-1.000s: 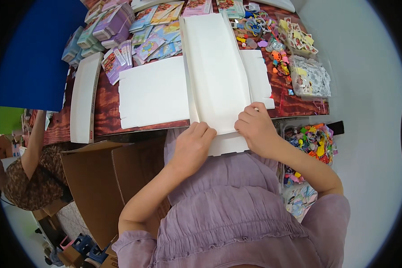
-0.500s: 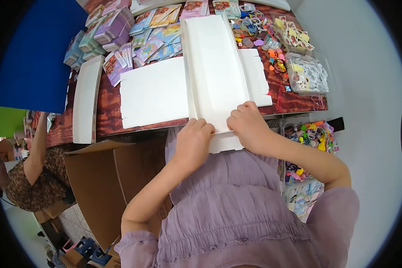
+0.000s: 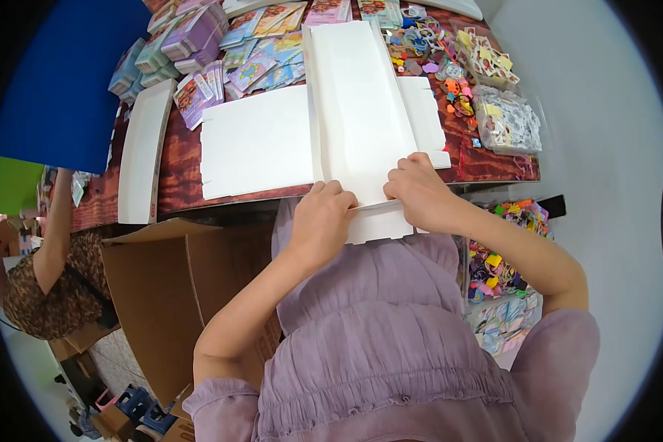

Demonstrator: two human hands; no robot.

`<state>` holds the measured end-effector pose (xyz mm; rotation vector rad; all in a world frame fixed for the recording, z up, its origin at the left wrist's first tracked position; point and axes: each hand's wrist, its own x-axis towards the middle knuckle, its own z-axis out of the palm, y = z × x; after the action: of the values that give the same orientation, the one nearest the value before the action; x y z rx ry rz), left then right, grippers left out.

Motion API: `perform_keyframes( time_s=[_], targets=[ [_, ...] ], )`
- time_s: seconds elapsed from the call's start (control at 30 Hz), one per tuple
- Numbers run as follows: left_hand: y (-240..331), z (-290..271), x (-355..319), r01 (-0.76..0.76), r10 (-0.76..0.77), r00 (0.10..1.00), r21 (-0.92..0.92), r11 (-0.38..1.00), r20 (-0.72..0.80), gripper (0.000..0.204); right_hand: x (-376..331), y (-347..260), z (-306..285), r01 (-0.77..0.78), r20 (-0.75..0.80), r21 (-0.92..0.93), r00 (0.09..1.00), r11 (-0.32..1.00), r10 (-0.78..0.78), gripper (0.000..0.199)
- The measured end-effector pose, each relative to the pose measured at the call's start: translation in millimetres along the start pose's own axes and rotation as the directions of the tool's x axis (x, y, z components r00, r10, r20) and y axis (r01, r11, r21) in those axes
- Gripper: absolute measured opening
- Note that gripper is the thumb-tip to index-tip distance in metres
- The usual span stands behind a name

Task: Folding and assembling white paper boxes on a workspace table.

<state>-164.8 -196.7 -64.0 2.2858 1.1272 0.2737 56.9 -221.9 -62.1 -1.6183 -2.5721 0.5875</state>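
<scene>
A long white cardboard box tray (image 3: 357,103) points away from me, its near end overhanging the table edge. My left hand (image 3: 320,221) grips the near left corner with curled fingers. At the near right corner, my right hand (image 3: 422,193) pinches the side wall. Between the hands, the white end flap (image 3: 379,223) hangs down over my lap, its edge notched. Under the tray lies a flat white cardboard blank (image 3: 258,144), showing on both sides. A folded white box tray (image 3: 144,155) rests farther left.
Stacked card packs (image 3: 195,33) and loose colourful cards (image 3: 261,66) fill the back left. Small trinkets (image 3: 449,74) and a clear tub of paper pieces (image 3: 508,121) stand at right. Below are a brown carton (image 3: 155,295) and a trinket bin (image 3: 501,258). A co-worker's arm (image 3: 55,236) is at left.
My right hand has shifted slightly right and up along the tray's near corner. My left hand keeps its grip. The whole view has tilted a little.
</scene>
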Motion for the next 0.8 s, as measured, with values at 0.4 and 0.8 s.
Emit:
perform_keyframes(
  time_s=[0.4,0.8],
  targets=[
    [4,-5,-39,-0.011,-0.28,0.893,-0.64,0.768,-0.352,0.076,-22,-18,6,0.094,-0.43,-0.163,0.889,0.982,-0.156,0.008],
    [9,3,-17,0.175,-0.506,0.862,-0.959,0.222,0.04,0.033,5,-63,17,0.118,-0.594,-0.079,0.792,0.99,-0.142,0.016]
  ],
)
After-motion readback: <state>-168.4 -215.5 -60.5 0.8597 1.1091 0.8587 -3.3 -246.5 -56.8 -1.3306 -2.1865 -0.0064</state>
